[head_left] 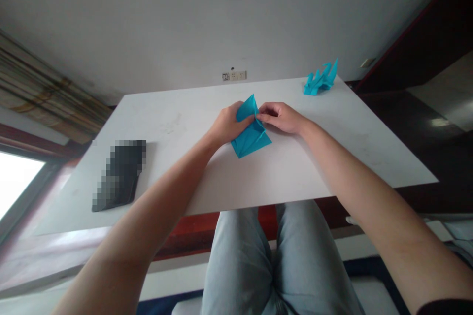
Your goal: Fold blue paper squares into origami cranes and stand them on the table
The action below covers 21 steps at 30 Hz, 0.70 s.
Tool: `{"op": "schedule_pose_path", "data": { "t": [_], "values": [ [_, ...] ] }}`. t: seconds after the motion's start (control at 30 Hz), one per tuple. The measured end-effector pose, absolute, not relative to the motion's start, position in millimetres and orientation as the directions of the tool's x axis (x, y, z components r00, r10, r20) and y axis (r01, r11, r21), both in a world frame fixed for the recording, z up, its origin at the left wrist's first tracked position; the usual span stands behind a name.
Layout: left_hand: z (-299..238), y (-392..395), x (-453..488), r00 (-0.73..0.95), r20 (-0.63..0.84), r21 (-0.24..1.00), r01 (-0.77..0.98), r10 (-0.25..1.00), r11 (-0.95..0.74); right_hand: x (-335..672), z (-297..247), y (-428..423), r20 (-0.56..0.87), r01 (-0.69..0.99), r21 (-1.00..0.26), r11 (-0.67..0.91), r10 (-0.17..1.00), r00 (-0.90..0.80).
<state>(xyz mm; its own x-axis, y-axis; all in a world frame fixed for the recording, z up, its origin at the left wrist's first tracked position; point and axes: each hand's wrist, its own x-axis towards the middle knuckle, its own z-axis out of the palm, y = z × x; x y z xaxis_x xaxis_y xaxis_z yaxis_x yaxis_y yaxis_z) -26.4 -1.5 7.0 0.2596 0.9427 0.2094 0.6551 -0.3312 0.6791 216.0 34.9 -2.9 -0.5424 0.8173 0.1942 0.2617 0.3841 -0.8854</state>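
Observation:
A partly folded sheet of blue paper (251, 135) lies on the white table (207, 177) in front of me. My left hand (225, 125) is closed on its left side, thumb and fingers pinching a raised flap. My right hand (281, 117) meets it from the right, fingertips pinched on the same fold near the paper's middle. A finished blue folded-paper figure (320, 80) stands at the table's far right corner, well away from both hands.
A dark flat object (120, 174), blurred out, lies on the table's left side. A wall socket (234, 76) sits behind the far edge. My knees in light jeans (266, 256) show below the near edge. A window is at left.

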Motion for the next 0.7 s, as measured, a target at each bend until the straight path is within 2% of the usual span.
{"op": "schedule_pose_path", "data": {
  "t": [0.13, 0.33, 0.5, 0.7],
  "values": [
    [7, -3, -23, 0.3, 0.199, 0.659, 0.663, 0.933, -0.354, 216, -7, 36, 0.232, 0.274, -0.87, 0.41, 0.83, -0.507],
    [16, -11, -22, 0.31, 0.137, 0.733, 0.608, 0.941, -0.307, 215, -9, 39, 0.263, 0.364, -0.814, 0.453, 0.846, -0.464],
    [17, -15, -22, 0.372, 0.158, 0.672, 0.638, 0.914, -0.376, 214, -9, 39, 0.257, 0.373, -0.815, 0.444, 0.853, -0.455],
    [13, -13, -22, 0.347, 0.13, 0.601, 0.717, 0.929, -0.352, 214, -13, 40, 0.253, 0.442, -0.784, 0.436, 0.875, -0.414]
  ]
}}
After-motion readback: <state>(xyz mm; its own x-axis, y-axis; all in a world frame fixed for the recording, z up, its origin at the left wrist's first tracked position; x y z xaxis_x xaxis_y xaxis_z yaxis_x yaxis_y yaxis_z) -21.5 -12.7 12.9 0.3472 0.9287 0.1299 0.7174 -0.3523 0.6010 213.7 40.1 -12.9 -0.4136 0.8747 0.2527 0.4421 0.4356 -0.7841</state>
